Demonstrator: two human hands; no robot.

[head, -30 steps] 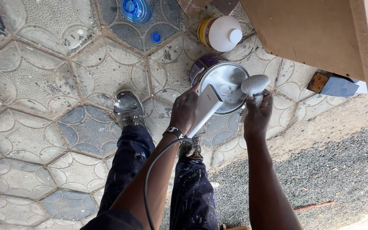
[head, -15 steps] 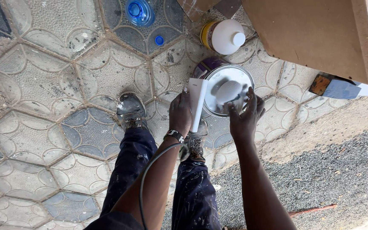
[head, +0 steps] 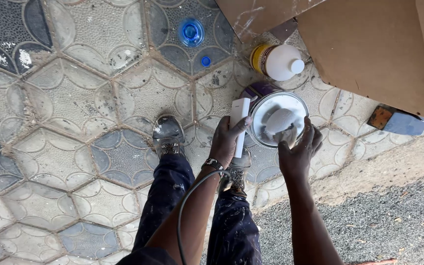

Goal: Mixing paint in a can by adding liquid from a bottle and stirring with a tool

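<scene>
My left hand point(head: 225, 143) grips a flat white strip point(head: 239, 123), held upright beside an open round metal tin point(head: 257, 107). My right hand point(head: 298, 153) is at the tin's near rim. Its fingers are closed on a small spreading tool whose end, loaded with a lump of white paste point(head: 279, 120), sits inside the tin. The tin is at about knee height above the paved floor, over a purple tin half hidden beneath it. A black cable point(head: 187, 206) runs along my left forearm.
My two paint-spotted shoes point(head: 168, 132) stand on patterned hexagonal paving. A white bottle with a yellow label point(head: 277, 61) lies near a large brown board point(head: 369, 49). A blue bottle point(head: 191, 32) and a blue cap point(head: 205, 61) lie further off. A brown and grey block point(head: 393, 120) lies at the right, with gravel point(head: 369, 221) below it.
My right hand has brought the paste-loaded tool from beside the tin down into it. My left hand has turned the white strip from slanted to upright.
</scene>
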